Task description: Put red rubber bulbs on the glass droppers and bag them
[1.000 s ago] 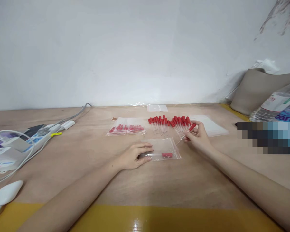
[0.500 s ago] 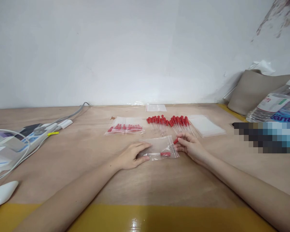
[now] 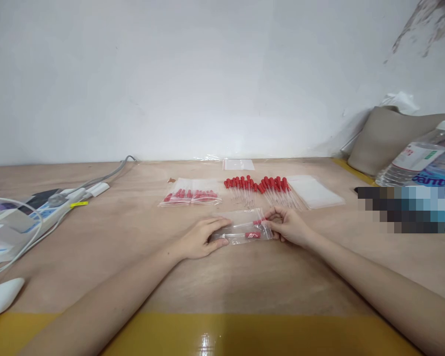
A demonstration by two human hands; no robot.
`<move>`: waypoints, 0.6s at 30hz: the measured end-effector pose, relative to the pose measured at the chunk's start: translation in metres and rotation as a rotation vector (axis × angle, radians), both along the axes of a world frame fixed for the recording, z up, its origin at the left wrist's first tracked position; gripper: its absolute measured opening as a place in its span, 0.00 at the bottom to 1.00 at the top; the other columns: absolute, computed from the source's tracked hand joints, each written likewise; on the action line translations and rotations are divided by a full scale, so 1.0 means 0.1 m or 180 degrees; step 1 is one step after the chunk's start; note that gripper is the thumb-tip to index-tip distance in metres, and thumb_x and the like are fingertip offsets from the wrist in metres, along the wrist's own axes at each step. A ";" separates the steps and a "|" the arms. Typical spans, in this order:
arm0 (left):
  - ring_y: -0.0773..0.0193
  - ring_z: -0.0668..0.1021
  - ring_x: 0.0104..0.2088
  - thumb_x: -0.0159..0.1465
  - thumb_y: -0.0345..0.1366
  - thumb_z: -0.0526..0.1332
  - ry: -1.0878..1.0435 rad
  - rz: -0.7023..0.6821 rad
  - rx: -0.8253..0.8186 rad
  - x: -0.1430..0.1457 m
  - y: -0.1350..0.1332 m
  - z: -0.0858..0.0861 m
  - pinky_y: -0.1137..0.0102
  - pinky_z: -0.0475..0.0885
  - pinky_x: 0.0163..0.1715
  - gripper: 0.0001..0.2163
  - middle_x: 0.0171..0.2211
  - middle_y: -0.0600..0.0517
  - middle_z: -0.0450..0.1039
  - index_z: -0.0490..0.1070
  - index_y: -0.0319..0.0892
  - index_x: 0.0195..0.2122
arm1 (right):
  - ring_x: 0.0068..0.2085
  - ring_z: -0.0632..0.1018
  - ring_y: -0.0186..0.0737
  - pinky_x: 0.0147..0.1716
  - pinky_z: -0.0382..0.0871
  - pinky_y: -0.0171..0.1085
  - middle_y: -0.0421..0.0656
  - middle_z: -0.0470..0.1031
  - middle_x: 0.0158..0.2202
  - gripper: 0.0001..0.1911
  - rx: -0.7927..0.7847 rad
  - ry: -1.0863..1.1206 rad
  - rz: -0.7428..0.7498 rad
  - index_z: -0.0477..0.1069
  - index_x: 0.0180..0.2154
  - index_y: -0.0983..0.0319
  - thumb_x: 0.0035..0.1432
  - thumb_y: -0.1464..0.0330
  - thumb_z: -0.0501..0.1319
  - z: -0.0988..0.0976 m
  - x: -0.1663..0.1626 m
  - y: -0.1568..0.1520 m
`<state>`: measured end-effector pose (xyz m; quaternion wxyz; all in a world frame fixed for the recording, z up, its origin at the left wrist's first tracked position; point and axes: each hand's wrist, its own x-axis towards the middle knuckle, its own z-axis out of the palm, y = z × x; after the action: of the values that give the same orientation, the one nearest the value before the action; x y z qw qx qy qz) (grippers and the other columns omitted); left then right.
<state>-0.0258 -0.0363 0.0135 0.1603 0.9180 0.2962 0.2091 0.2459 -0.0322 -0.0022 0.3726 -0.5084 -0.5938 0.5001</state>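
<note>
A clear zip-lock bag (image 3: 240, 216) lies flat on the table between my hands, its mouth toward the right. Inside is a dropper with a red rubber bulb (image 3: 252, 235) and a clear stem. A second red-bulbed dropper (image 3: 258, 222) lies above it in the bag, its bulb end at the mouth. My right hand (image 3: 287, 226) is closed there, thumb and fingers pinching that bulb end at the bag's edge. My left hand (image 3: 202, 238) rests on the bag's left end, thumb and fingers spread apart.
Behind the bag lie filled bags (image 3: 190, 193), two bunches of loose droppers (image 3: 244, 185) and a stack of flat bags (image 3: 316, 192). A power strip (image 3: 52, 210) with cables and a white mouse (image 3: 3, 296) are at left. Bottles (image 3: 411, 160) stand at right.
My right hand has moved slightly left and slid the second dropper into the bag, its stem now lying along the inside. My left hand has stayed on the bag.
</note>
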 end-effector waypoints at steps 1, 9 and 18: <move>0.58 0.70 0.50 0.62 0.41 0.55 0.0001 0.0000 0.0000 0.00 0.00 0.00 0.61 0.65 0.50 0.21 0.51 0.46 0.66 0.58 0.44 0.56 | 0.14 0.65 0.25 0.10 0.56 0.27 0.35 0.69 0.21 0.21 0.0011 0.0002 -0.0006 0.61 0.30 0.62 0.39 0.56 0.66 0.00 -0.02 0.00; 0.58 0.70 0.50 0.62 0.40 0.55 -0.0039 -0.0050 0.0021 0.00 0.02 -0.03 0.61 0.65 0.50 0.21 0.51 0.46 0.67 0.59 0.44 0.55 | 0.16 0.63 0.25 0.15 0.55 0.28 0.34 0.64 0.14 0.19 0.0184 0.0050 0.0128 0.68 0.26 0.64 0.36 0.56 0.66 0.04 -0.17 -0.03; 0.59 0.68 0.52 0.61 0.41 0.56 0.0008 -0.0048 -0.0011 0.00 0.02 -0.03 0.61 0.64 0.53 0.19 0.53 0.45 0.65 0.63 0.42 0.54 | 0.17 0.63 0.27 0.16 0.55 0.29 0.36 0.66 0.16 0.17 0.0488 -0.0256 0.0130 0.70 0.24 0.63 0.39 0.55 0.65 0.06 -0.13 -0.02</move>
<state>-0.0260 -0.0339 0.0109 0.1631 0.9202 0.2899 0.2062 0.2330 -0.0338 0.0033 0.3760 -0.4859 -0.6551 0.4398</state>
